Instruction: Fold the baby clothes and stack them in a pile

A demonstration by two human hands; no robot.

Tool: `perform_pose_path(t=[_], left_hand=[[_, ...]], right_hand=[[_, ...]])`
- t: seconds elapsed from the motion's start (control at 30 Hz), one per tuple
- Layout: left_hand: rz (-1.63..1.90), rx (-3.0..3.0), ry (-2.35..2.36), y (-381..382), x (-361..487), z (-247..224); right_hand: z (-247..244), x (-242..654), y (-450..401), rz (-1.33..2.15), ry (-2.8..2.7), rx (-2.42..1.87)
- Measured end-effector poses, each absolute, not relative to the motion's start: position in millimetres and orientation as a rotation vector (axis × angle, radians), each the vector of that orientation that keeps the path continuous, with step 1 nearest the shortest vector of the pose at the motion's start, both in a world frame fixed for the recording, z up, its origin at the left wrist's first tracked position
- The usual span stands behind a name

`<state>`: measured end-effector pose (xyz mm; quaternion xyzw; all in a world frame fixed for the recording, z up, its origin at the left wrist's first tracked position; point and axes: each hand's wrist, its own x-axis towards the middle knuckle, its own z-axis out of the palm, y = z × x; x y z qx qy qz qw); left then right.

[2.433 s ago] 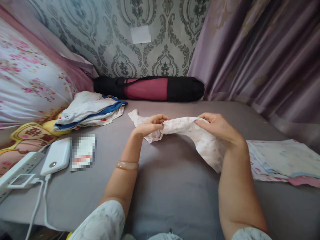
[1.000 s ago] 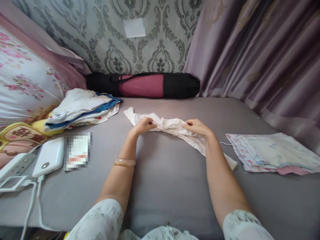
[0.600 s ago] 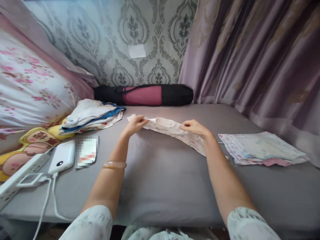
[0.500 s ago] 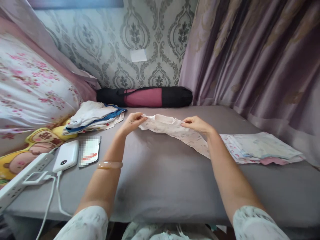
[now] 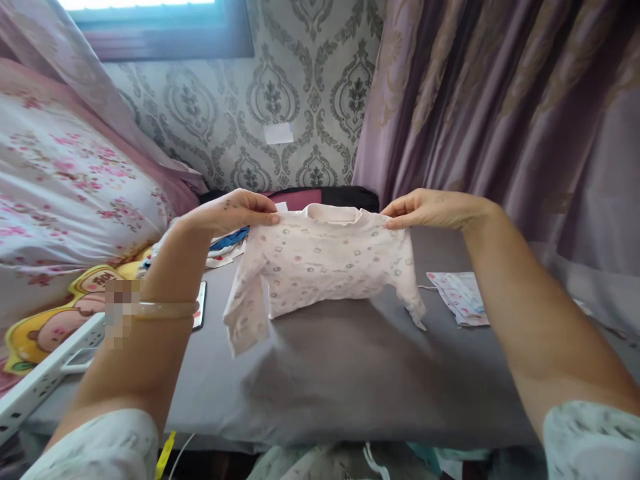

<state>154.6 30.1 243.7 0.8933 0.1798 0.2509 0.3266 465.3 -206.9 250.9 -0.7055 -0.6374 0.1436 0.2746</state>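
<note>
A small white long-sleeved shirt [image 5: 325, 260] with a faint coloured print hangs between my hands above the grey bed surface. My left hand [image 5: 245, 210] pinches it at the left shoulder, and my right hand [image 5: 413, 208] pinches the right shoulder. Its collar faces up and away from me, while both sleeves dangle at the sides. The body of the shirt is spread out, its lower edge hanging over or just touching the sheet; I cannot tell which.
Folded clothes [image 5: 457, 299] lie at the right, partly behind my right forearm. Another clothes pile [image 5: 227, 247] is behind my left arm. A phone [image 5: 200, 307], a white power strip [image 5: 47, 373] and a yellow cartoon cushion [image 5: 55, 313] sit left. A black-and-maroon bag [image 5: 350, 198] lies against the wall.
Both hands have risen and moved farther apart, still gripping the shirt. It has gone from bunched and trailing right to spread open, with its front and sleeves showing. The view has tilted up slightly.
</note>
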Motion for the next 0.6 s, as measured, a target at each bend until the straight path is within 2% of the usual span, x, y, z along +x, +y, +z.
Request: perform_pose_path(t=[0.1, 0.17, 0.23, 0.37, 0.4, 0.53, 0.6], left_hand=[[0.584, 2.42, 0.48, 39, 164, 242], [0.638, 2.524, 0.523, 40, 173, 241], [0.894, 2.626, 0.584, 35, 182, 242], [1.741, 2.527, 0.721, 25, 195, 241], [1.814, 2.506, 0.728, 25, 197, 240], [1.52, 2.471, 0.629, 38, 208, 235], [1.51, 2.377, 0.614, 46, 212, 235]], right_hand=[[247, 473, -194, 0.394, -1.759, -1.946], [244, 471, -186, 0.264, -1.752, -2.019], [245, 462, -181, -0.044, -1.7, -2.067], [246, 436, -177, -0.965, -1.355, -1.937], [245, 433, -176, -1.101, -1.314, -1.906], [238, 440, -166, -1.035, -1.501, -1.994], [237, 449, -161, -1.019, -1.429, -1.99]])
